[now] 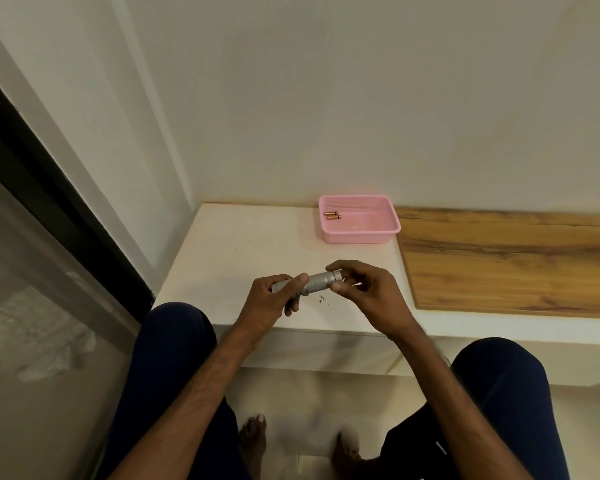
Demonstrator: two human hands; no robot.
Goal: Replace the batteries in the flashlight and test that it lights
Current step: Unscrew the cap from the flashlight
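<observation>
A small silver flashlight (317,283) with a knurled body lies crosswise above the white shelf. My left hand (274,299) is wrapped around its left half. My right hand (362,292) pinches the ring-shaped end cap at its right end between thumb and fingers. Behind them, a pink plastic basket (378,233) stands against the wall with two copper-coloured batteries (332,215) lying in its left corner. What is inside the flashlight is hidden.
A white shelf (229,258) runs along the wall, with a wooden section (506,261) to the right. Tiny dark specks (323,299) lie on the shelf under the flashlight. A dark-framed glass door is on the left. My knees and bare feet are below the shelf edge.
</observation>
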